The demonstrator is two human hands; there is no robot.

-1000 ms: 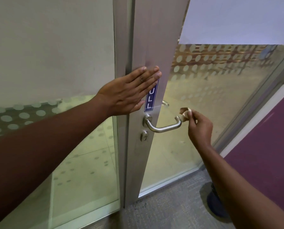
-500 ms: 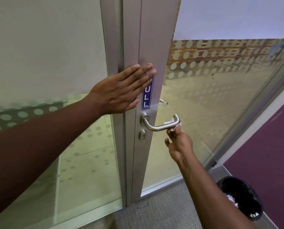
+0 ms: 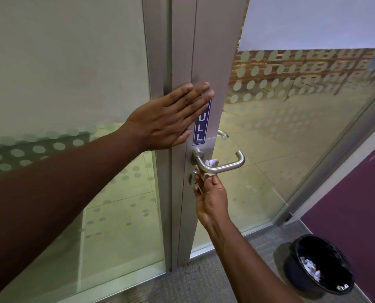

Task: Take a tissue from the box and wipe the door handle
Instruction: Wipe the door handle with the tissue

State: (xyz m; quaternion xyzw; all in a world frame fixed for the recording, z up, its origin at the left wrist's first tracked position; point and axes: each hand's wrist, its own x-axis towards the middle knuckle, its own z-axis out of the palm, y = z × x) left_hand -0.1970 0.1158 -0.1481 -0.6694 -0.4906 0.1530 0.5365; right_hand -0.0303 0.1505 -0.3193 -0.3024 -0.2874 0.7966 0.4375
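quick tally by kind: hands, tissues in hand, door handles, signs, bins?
Hands: 2, left hand, right hand
Tissue in hand: 1, tissue
Door handle: 1, door handle
PULL sign: 1, PULL sign
Bin: 1, black bin
Total: 6

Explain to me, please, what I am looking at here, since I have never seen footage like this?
There is no machine: a person wears a camera on the head, looking down at their own two hands. The left hand lies flat on the door frame, fingers straight, beside a blue sign. The right hand pinches a crumpled tissue against the handle, near its base, wiping it. A bin with paper scraps stands on the floor at lower right.
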